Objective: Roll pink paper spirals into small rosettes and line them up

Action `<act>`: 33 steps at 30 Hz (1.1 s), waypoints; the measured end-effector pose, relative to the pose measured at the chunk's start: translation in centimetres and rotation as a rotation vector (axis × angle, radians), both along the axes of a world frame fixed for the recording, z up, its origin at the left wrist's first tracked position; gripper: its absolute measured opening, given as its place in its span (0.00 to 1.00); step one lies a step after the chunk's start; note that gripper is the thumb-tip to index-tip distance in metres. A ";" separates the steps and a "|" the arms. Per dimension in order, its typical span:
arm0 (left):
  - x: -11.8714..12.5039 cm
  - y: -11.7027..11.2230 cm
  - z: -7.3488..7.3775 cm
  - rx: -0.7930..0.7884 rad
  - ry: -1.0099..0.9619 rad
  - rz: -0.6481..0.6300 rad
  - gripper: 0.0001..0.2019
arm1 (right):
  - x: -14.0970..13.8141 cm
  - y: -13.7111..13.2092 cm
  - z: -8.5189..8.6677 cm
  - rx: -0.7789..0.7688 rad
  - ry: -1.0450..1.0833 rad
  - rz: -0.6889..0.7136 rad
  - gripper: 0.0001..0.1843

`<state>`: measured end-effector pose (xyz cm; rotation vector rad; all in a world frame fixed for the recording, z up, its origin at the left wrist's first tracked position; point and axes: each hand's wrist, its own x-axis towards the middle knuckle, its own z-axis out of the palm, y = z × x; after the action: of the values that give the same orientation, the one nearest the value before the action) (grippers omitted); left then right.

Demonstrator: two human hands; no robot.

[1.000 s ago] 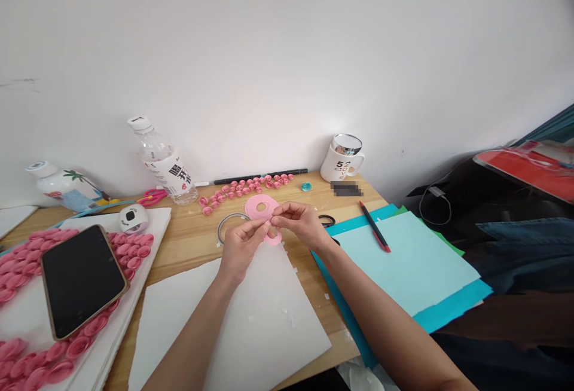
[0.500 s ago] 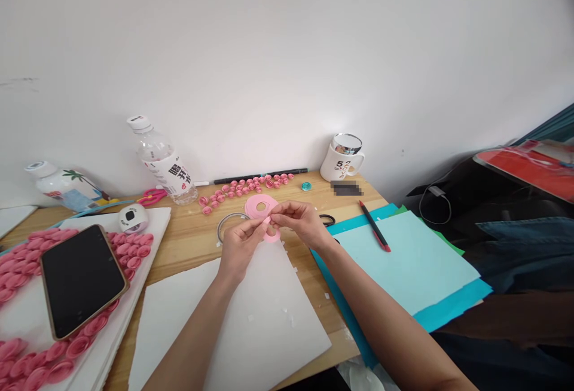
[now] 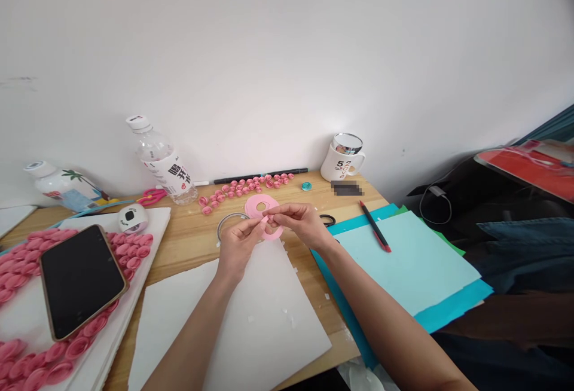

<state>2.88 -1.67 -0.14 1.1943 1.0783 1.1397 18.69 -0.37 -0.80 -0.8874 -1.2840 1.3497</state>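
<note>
Between my fingertips is a pink paper strip (image 3: 272,234), curling in a loop that hangs below them. My left hand (image 3: 239,246) pinches it from the left, thumb against forefinger. From the right, my right hand (image 3: 299,222) pinches the same strip close by. Just behind the hands lie flat pink paper rings (image 3: 256,202) on the wooden table. A roll of tape (image 3: 220,228) rests left of them, partly hidden by my left hand. Beneath my wrists is a large white sheet (image 3: 269,313) with small scraps on it.
Several small pink rolled paper flowers (image 3: 242,186) line the back, near a teal one (image 3: 306,186) and a white mug (image 3: 337,164). A water bottle (image 3: 164,164) stands left. A phone (image 3: 84,281) lies on a flower-covered board. Right are a pen (image 3: 375,228) and pale blue paper (image 3: 408,265).
My hands stay close together at nearly the same spot, with only slight finger movement. The pink loop below them has shifted a little to the right.
</note>
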 end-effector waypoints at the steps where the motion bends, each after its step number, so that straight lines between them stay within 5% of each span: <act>1: 0.0 0.0 0.0 0.001 0.002 0.000 0.11 | 0.0 0.0 0.0 -0.001 0.010 0.000 0.13; 8: 0.1 0.0 -0.3 0.005 0.030 -0.009 0.12 | -0.3 -0.2 0.2 -0.028 0.085 0.071 0.10; 33: 0.1 0.0 -0.5 -0.033 0.012 0.038 0.12 | -1.0 -0.1 -0.5 -0.060 0.103 -0.028 0.12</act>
<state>3.01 -1.72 -0.64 1.1600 1.1289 1.1408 17.73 -0.50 -1.32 -0.8621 -1.1537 1.4003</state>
